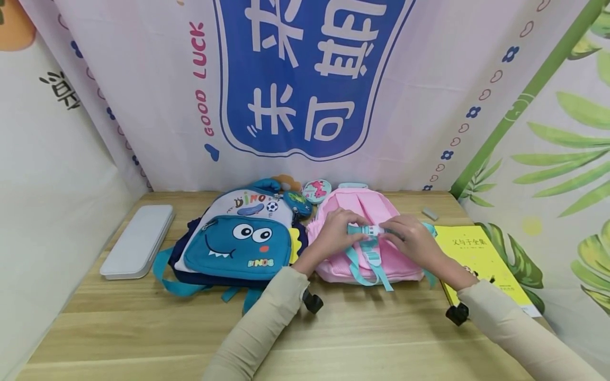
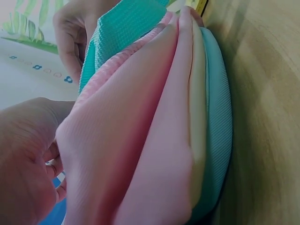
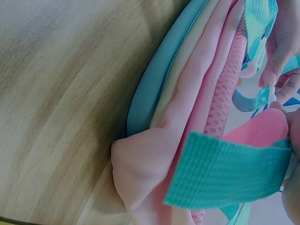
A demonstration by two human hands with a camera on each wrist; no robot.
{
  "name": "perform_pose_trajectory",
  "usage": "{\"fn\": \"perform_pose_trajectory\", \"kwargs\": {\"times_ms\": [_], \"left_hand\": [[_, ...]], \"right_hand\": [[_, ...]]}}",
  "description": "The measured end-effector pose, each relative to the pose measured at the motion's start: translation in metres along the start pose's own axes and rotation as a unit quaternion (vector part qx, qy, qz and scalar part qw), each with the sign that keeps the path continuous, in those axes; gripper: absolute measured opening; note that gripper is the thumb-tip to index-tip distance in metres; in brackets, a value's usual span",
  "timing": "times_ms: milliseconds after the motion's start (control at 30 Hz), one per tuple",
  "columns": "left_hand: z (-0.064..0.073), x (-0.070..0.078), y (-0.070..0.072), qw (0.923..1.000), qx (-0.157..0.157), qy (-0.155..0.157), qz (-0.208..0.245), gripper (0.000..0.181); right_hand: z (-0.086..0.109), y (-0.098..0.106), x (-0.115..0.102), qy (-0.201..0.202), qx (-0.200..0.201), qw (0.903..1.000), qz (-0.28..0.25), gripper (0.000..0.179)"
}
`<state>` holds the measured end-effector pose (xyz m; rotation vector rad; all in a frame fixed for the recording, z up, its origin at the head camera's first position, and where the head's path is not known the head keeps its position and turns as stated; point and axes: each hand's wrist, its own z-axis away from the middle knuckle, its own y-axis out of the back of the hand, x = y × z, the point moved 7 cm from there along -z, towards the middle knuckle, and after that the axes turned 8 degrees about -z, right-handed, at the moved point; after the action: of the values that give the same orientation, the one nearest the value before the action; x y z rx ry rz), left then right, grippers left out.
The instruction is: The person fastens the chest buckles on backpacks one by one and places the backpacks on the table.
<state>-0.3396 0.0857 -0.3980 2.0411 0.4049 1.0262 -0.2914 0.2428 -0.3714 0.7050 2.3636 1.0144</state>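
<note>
The pink backpack (image 1: 348, 270) lies on the wooden table with its strap side up and turquoise straps (image 1: 355, 262) across it. Above its middle is a turquoise-and-white strap buckle (image 1: 373, 230). From the left, my left hand (image 1: 333, 233) pinches the turquoise end of it. Opposite, the fingertips of my right hand (image 1: 413, 238) pinch its white end. Whether the two buckle halves are fully clipped cannot be told. Both wrist views show the pack's side, with a wide turquoise strap (image 3: 229, 171) in front of the right hand.
Left of the pink pack stands a blue dinosaur backpack (image 1: 238, 246). Farther left is a white case (image 1: 138, 241). On the right lie a yellow book (image 1: 469, 248) and a small grey block (image 1: 430, 213). A printed cloth (image 1: 162, 106) hangs behind the table.
</note>
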Motion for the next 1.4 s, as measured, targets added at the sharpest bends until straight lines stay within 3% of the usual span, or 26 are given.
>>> {"fn": "perform_pose_trajectory", "kwargs": {"times_ms": [267, 867, 1100, 1400], "left_hand": [[0.000, -0.002, -0.002, 0.9998, 0.017, -0.006, -0.003, 0.024], [0.001, 0.004, -0.006, 0.9996, 0.010, -0.010, -0.024, 0.023], [0.000, 0.006, -0.008, 0.9981, 0.014, -0.009, -0.059, 0.023], [-0.003, 0.013, -0.009, 0.9957, -0.017, 0.010, -0.090, 0.026]], "right_hand": [[0.000, 0.000, 0.000, -0.003, 0.000, 1.0000, -0.006, 0.026], [0.005, -0.006, 0.000, -0.003, 0.007, 0.9995, -0.031, 0.026], [0.004, -0.007, 0.000, 0.007, 0.005, 0.9997, -0.022, 0.027], [0.003, -0.002, 0.005, -0.019, -0.033, 0.9993, -0.005, 0.028]]}}
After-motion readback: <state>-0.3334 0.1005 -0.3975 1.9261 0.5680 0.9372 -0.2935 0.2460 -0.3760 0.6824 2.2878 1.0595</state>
